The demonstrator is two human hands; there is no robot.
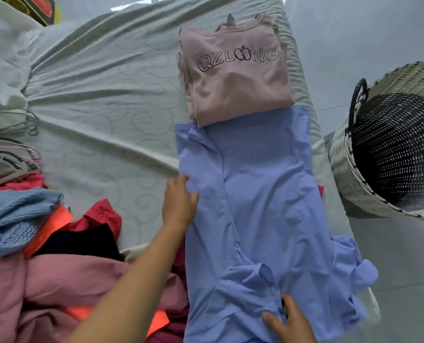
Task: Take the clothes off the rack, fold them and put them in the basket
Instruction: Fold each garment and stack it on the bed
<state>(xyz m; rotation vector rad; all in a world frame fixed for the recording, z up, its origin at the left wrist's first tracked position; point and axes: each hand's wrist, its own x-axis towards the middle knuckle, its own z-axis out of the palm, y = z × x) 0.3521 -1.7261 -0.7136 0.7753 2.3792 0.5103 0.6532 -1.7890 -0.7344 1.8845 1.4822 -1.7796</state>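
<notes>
- Shirt [260,206], blue, lies lengthwise on the bed [102,95], its far end tucked under a folded pink top [235,70].
- Left hand [180,204] rests flat with straight fingers on its left edge; right hand [288,320] presses flat near the collar end.
- Sleeve [354,266] hangs off the bed's right side: it may drag the fold crooked.
- Basket [389,144] stands just beside the bed; unfolded clothes [45,243] are heaped left.

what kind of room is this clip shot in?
Probably a bedroom at home. Clothes are being folded on a bed with a wrinkled pale quilted sheet, a white-and-black woven laundry basket stands beside it, and plastic clothes hangers lie in a heap.
</notes>
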